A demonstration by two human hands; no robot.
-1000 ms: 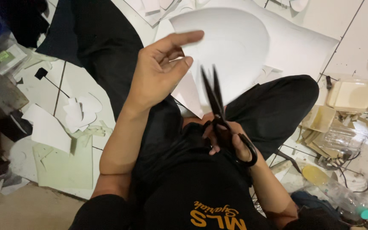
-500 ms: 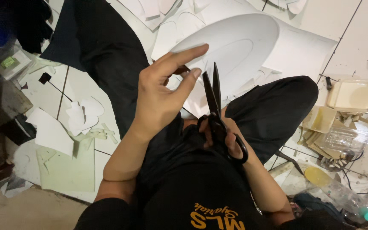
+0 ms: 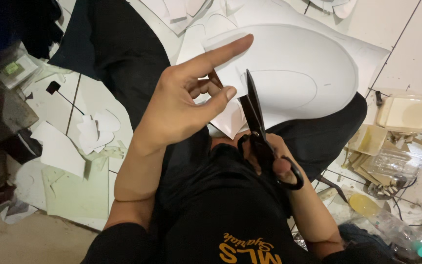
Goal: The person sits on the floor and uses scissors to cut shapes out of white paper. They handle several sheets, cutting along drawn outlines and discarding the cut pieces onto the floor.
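My left hand (image 3: 181, 110) pinches the near edge of the white sheet (image 3: 299, 83) between thumb and middle fingers, forefinger sticking out straight, so the piece stays taut and lifted over my lap while the blades work. My right hand (image 3: 274, 164) sits in the loops of the black scissors (image 3: 257, 124), fingers clamped on the handles; the blades point away from me, nearly together, tips at the sheet's edge just right of my pinch. The sheet is broad, stiff-looking and rounded, with a faint curved line drawn across it. Offcuts (image 3: 94, 129) litter the floor on my left, plastic trays (image 3: 406, 115) on my right.
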